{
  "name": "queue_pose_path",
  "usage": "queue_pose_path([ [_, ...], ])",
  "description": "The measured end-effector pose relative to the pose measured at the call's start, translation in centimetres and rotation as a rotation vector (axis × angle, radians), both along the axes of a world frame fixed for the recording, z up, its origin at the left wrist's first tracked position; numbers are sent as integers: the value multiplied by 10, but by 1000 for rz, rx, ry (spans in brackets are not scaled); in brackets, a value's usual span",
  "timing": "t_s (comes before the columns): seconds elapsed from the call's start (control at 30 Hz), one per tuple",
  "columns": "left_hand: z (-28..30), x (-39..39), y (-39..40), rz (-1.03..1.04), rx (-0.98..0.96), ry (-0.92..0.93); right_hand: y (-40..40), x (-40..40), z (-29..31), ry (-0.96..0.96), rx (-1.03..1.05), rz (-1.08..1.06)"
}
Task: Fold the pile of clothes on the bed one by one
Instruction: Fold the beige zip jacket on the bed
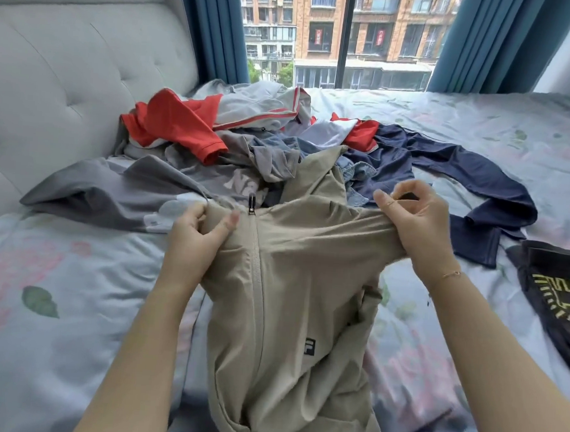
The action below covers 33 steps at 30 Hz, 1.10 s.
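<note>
A beige zip-up jacket (pixel 293 283) with a small dark logo hangs in front of me over the bed (pixel 38 301). My left hand (pixel 197 235) pinches its left shoulder beside the zipper pull. At the other shoulder, my right hand (pixel 417 220) grips the fabric, stretching the top edge tight between both hands. Behind the jacket lies the pile of clothes (pixel 248 140): a red and grey top, grey garments, denim and a navy garment (pixel 446 172).
A black garment with yellow print (pixel 559 299) lies at the right edge of the bed. A grey padded headboard (pixel 69 69) stands on the left. Blue curtains and a large window are behind the bed.
</note>
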<state>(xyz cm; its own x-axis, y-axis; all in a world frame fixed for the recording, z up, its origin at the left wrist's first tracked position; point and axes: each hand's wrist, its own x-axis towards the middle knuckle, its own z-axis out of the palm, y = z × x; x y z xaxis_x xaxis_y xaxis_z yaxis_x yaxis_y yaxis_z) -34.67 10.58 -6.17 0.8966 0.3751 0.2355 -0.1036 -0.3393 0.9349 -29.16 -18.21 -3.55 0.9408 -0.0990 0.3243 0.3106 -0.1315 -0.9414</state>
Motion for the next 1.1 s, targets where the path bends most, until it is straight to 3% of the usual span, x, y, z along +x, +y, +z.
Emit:
queue_pose_path([
  [0.07, -3, -3, 1, -52, 92, 331, -20, 8, -13, 0, -187, -147],
  [0.13, -10, -8, 2, -187, 109, 695, -40, 16, -27, 122, -473, -216],
  [0.17, -16, -10, 3, -244, 114, 813, -48, 18, -33, 210, -610, -205],
  [0.23, -27, -9, 2, -320, 198, 883, -54, 20, -48, 369, -780, -113],
  [0.3, -35, -6, -1, -376, 248, 791, -51, 22, -56, 453, -815, -30],
  [0.4, -36, -7, -7, -512, 179, 689, -41, 22, -53, 562, -488, 136],
  [0.47, -35, -10, -9, -599, 105, 692, -38, 18, -50, 574, -424, 298],
  [0.57, -34, -9, -9, -573, -26, 600, -34, 14, -55, 451, -507, 366],
  [0.73, -4, -20, -22, -364, -351, 285, -31, -2, -50, 138, -278, 193],
  [0.87, 80, -23, -36, -321, -250, 90, -27, -7, 15, 10, -219, 104],
  [1.1, 272, -37, -37, -287, 92, -130, -54, -18, 231, -208, -179, 113],
])
